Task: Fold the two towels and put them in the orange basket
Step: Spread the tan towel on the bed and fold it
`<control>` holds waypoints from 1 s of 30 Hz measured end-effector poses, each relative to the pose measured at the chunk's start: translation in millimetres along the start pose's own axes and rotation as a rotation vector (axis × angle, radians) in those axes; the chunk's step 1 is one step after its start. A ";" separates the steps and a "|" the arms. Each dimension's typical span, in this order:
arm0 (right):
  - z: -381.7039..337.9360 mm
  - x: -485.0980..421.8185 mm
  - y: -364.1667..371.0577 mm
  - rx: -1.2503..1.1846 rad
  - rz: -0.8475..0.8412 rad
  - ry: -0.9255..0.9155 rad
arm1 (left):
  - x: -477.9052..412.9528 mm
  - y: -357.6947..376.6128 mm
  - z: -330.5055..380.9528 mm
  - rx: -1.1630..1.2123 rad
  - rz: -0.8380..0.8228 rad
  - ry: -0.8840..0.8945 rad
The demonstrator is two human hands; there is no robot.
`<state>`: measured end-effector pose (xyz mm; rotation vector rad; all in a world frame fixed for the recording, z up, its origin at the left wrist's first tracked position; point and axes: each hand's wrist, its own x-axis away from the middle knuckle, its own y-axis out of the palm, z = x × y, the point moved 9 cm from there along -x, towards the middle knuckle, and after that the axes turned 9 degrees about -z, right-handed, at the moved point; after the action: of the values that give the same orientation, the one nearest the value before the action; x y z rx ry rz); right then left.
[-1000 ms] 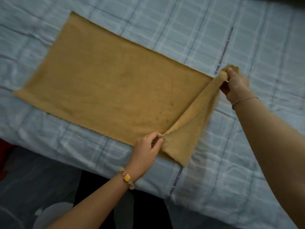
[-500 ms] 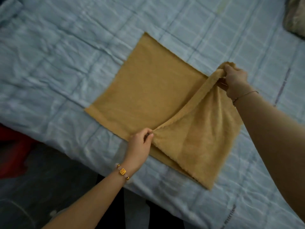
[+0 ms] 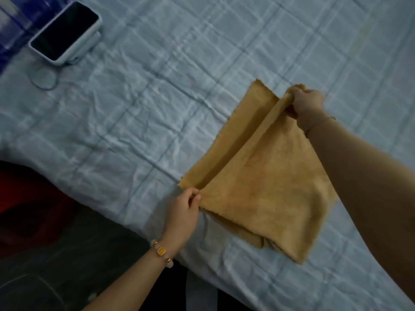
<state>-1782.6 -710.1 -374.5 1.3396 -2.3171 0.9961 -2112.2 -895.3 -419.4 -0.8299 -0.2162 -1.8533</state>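
A tan towel [image 3: 269,187] lies on the bed, half folded over itself, its upper layer nearly covering the lower one. My left hand [image 3: 183,212] pinches the near corner of the upper layer at the bed's front edge. My right hand [image 3: 308,104] grips the far corner, lifted slightly off the lower layer. A narrow strip of the bottom layer shows along the left side. No second towel and no orange basket are in view.
The bed has a pale blue checked quilt [image 3: 134,97]. A dark phone in a light case [image 3: 65,32] lies at the far left with a thin cable [image 3: 43,79] looped beside it. Something red [image 3: 24,196] sits low on the left, below the bed's edge.
Both hands have carried the towel's right end leftward over the rest, so the fold went from just begun to almost covering the lower layer. The view has shifted left.
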 end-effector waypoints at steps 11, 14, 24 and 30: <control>-11.7 -27.7 85.6 0.155 -0.167 0.025 | -24.1 -48.4 -15.7 -0.004 0.029 -0.072; -14.6 -33.3 88.5 0.175 -0.145 0.024 | -27.5 -54.6 -16.7 -0.018 0.070 -0.064; -25.3 -8.1 98.4 0.050 -0.166 -0.050 | -23.2 -64.9 2.4 -0.233 0.197 0.044; 17.7 46.2 54.8 0.088 -0.134 -0.172 | -22.8 -58.0 13.1 -0.291 0.200 0.133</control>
<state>-1851.6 -734.1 -385.1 1.6518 -2.2899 0.9864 -2152.1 -846.3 -411.2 -0.8868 0.2184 -1.7645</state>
